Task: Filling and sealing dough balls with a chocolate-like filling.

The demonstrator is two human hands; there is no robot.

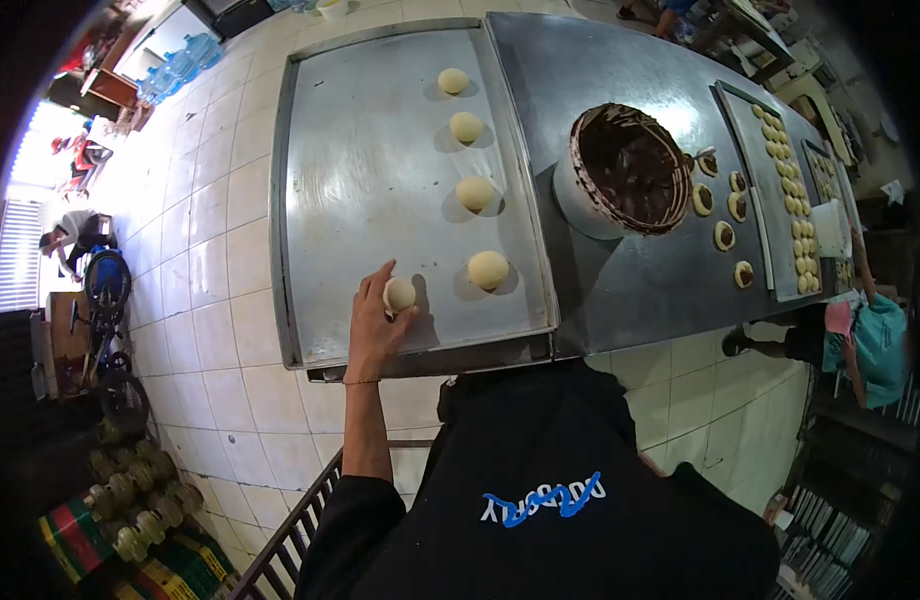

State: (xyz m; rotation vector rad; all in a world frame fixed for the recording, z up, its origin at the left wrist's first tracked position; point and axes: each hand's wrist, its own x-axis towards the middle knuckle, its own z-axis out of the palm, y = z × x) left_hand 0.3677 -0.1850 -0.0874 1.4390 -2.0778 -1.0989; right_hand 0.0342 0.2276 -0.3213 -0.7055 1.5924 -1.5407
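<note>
My left hand (372, 325) is over the near part of a large metal baking tray (350, 170). Its thumb and fingers curl round a pale dough ball (399, 294), whose shadow falls on the tray to the right. A column of similar round dough balls (488, 269) runs along the tray's right side, the nearest one just right of my hand. The rest of the tray's surface shows bare metal with a few dark specks. My right hand is out of sight; only the black sleeve (720, 520) shows at the lower right.
Right of the tray, a white bucket (583, 205) of dark brown paste stands on the metal table (620, 310). Beside it lie several dough rounds topped with brown paste (702, 199). Farther right is a tray of dough pieces (786, 185). A person in teal (875, 345) stands there.
</note>
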